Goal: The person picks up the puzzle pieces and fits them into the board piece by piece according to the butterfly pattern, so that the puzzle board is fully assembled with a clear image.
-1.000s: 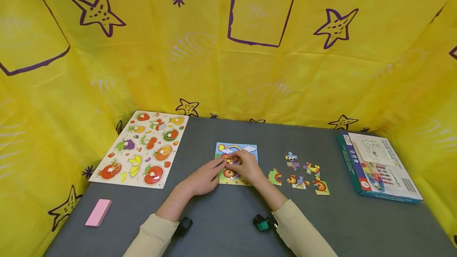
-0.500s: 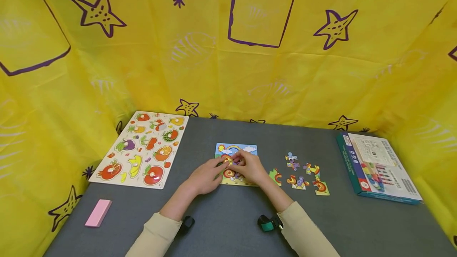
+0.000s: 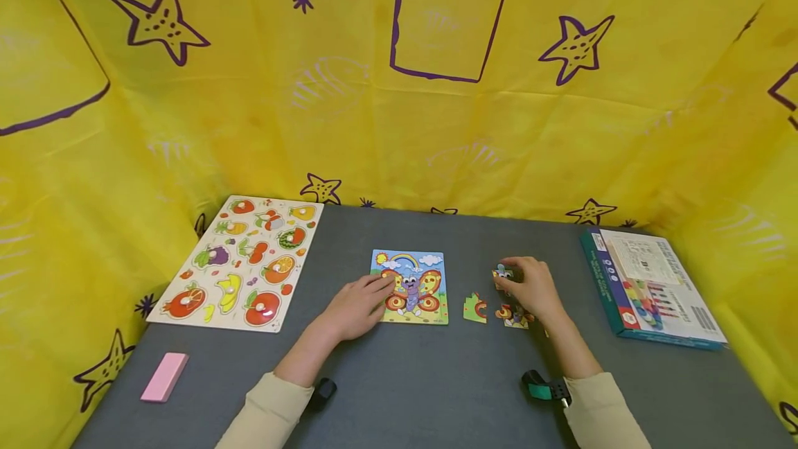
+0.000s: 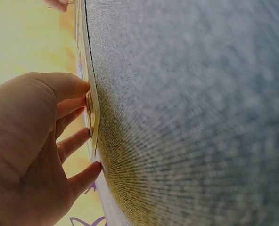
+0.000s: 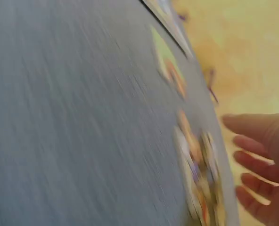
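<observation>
My left hand [image 3: 357, 307] rests its fingertips on the left side of a square butterfly puzzle board [image 3: 430, 262]. In the left wrist view its thumb and fingers touch the board's edge [image 4: 94, 110]. Over the loose puzzle pieces at the right is my right hand [image 3: 533, 288], its fingertips right at a blue and purple piece [image 3: 501, 271]. The right wrist view is blurred; there the fingers are spread, above the pieces. A green and red piece [image 3: 472, 307] and an orange and purple piece [image 3: 514, 317] lie nearer the board. Other pieces are mostly hidden under the right hand.
A large fruit peg puzzle [image 3: 283, 300] lies at the left on the dark grey table [image 3: 405, 386]. In front of it is a pink block [image 3: 165, 377]. A flat box [image 3: 654, 289] stands at the right. Yellow patterned cloth [image 3: 361, 130] surrounds the table.
My right hand has left the butterfly board and moved right to the loose pieces. The butterfly picture is now uncovered, while my left hand stays at the board's left side.
</observation>
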{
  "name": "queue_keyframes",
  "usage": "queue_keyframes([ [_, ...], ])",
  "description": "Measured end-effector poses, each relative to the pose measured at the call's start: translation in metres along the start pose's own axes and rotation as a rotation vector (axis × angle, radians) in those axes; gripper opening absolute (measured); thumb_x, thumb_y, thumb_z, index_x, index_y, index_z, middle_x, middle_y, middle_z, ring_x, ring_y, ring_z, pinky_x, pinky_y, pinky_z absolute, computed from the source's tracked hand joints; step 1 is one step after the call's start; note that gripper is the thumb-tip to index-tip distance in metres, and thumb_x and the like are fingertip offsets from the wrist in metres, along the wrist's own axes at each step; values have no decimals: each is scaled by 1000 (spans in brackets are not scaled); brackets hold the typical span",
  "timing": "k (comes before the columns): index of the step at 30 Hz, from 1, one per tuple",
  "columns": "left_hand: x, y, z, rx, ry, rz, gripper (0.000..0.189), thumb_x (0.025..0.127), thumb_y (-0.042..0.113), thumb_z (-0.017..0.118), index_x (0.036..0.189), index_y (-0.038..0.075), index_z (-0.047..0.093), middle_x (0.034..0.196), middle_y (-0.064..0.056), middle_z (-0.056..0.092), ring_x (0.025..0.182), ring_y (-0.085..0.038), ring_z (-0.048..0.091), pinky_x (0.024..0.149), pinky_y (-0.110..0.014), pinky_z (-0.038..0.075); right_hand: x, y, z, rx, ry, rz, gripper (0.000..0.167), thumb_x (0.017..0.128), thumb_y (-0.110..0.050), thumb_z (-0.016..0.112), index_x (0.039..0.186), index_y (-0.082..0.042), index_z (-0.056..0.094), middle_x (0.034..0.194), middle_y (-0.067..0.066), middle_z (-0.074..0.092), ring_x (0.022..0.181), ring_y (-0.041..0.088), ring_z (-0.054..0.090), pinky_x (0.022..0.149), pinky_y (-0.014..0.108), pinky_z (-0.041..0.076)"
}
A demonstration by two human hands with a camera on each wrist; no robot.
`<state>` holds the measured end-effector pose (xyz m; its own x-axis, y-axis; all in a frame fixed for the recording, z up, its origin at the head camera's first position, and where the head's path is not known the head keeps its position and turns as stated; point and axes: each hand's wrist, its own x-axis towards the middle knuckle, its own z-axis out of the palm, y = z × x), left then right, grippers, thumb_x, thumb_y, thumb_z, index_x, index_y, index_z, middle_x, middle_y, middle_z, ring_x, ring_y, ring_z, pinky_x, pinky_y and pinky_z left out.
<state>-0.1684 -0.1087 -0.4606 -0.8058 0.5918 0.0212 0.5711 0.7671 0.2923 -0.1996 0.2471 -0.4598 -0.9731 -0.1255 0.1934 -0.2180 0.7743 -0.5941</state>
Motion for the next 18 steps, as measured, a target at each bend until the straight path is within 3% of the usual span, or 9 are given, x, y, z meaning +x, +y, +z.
queue_keyframes([
  [6, -1, 1, -1, -13, -14, -5, 46, 101, 18, 50, 145, 5, 47, 150, -11, 42, 138, -33, 34, 105, -54, 34, -4, 20, -14, -37, -99, 40, 48, 84, -24, 78, 120, 5, 63, 121, 29, 57, 113, 45, 44, 95, 58, 31],
  [12, -2, 1, -1, -47, -14, -4, 47, 101, 19, 50, 147, 9, 45, 151, -10, 41, 139, -35, 33, 106, -55, 32, -2, 22, -11, -14, -124, 104, 51, 84, -26, 79, 119, 6, 61, 122, 29, 54, 113, 45, 41, 96, 58, 32],
  [15, -3, 0, -1, -61, -21, -13, 47, 101, 20, 50, 148, 13, 45, 151, -10, 41, 140, -35, 32, 107, -56, 31, -1, 19, -10, 20, -118, 159, 50, 85, -26, 78, 118, 4, 57, 115, 25, 59, 102, 39, 49, 86, 51, 40],
  [18, -3, 0, -1, -64, -17, -11, 46, 101, 20, 50, 146, 12, 47, 151, -10, 42, 140, -36, 32, 107, -56, 30, -1, 14, -7, 54, -53, 192, 41, 87, -26, 75, 113, 0, 58, 103, 17, 67, 87, 28, 57, 74, 38, 44],
])
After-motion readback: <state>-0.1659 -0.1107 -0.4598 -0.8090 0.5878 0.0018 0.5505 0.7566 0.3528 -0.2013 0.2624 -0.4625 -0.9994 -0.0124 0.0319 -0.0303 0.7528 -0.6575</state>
